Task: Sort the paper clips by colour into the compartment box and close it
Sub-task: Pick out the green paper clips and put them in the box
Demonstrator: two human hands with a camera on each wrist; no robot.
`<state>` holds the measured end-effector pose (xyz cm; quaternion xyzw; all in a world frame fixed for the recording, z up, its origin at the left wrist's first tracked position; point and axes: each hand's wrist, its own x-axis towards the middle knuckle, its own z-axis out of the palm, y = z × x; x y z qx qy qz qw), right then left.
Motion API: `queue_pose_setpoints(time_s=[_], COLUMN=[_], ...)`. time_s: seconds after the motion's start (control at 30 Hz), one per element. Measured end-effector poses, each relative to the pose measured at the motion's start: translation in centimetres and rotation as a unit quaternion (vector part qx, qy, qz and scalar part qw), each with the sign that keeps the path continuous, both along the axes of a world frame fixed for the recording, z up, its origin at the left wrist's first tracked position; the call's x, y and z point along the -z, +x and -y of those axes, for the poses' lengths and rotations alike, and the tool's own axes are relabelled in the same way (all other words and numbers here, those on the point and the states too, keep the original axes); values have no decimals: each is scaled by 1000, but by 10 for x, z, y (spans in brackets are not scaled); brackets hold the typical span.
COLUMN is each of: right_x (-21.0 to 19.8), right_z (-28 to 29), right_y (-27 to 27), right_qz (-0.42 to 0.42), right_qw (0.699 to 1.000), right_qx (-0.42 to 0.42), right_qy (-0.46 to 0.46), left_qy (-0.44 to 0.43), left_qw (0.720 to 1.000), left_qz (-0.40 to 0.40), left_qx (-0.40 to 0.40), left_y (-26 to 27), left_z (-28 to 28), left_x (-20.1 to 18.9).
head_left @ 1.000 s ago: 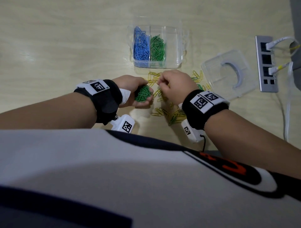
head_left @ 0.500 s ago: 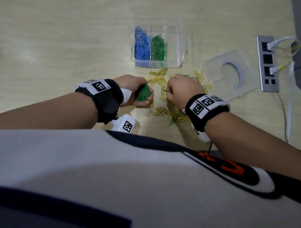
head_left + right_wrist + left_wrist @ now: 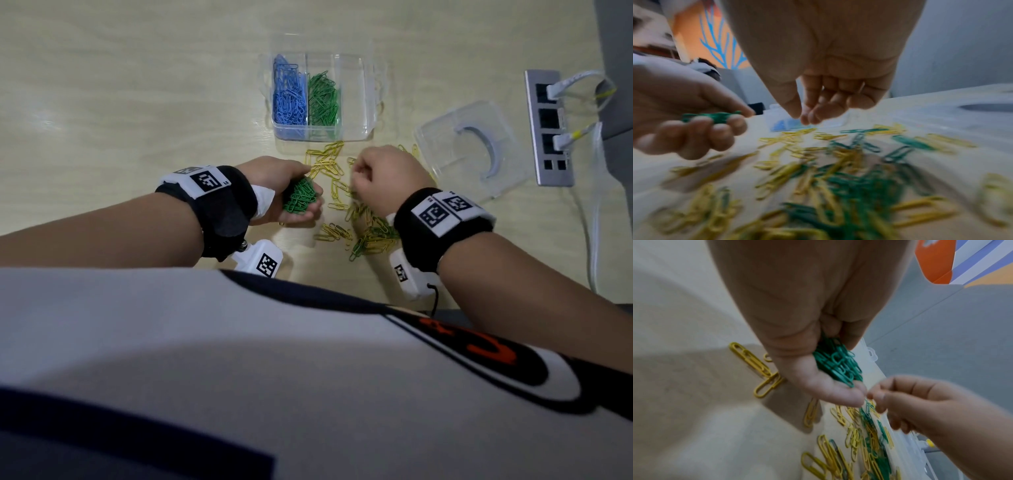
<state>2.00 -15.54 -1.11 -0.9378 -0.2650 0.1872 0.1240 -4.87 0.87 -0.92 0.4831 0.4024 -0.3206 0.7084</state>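
My left hand (image 3: 310, 214) is cupped palm-up and grips a bunch of green clips (image 3: 299, 198) (image 3: 838, 365). My right hand (image 3: 356, 178) hovers just right of it over the loose yellow and green clips (image 3: 363, 233). Its thumb and fingertips (image 3: 803, 116) are curled together and no clip shows between them. The clear compartment box (image 3: 356, 99) stands open behind, with blue clips (image 3: 289, 99) in its left compartment and green clips (image 3: 323, 99) in the middle one. Its right compartment looks empty.
The box's clear lid (image 3: 469, 150) lies on the table to the right of the pile. A grey socket strip (image 3: 549, 126) with white cables plugged in sits further right. More yellow clips (image 3: 325, 161) lie just in front of the box.
My right hand has drawn slightly right, away from the left hand, and stays over the pile. The left hand has kept still with its green bunch.
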Motion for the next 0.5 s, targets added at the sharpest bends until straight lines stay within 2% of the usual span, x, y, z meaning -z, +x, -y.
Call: queue_pose_setpoints(time_s=[0.13, 0.27, 0.33, 0.43, 0.5], right_x=[3, 3, 6, 5, 1], right_z=[26, 31, 29, 25, 25], right_y=[15, 10, 2, -6, -5], right_qz=[-38, -74, -86, -78, -66], right_qw=[987, 974, 983, 996, 996], right_qx=[23, 1, 1, 32, 54], right_qy=[-157, -213, -164, -40, -17], left_qy=[3, 5, 8, 6, 0], left_qw=[1000, 1000, 1000, 1000, 1000], left_qz=[1, 7, 9, 7, 6], left_qx=[10, 17, 26, 21, 14], left_y=[1, 3, 4, 4, 3], left_z=[1, 4, 6, 7, 7], left_x=[-1, -1, -1, -1, -1])
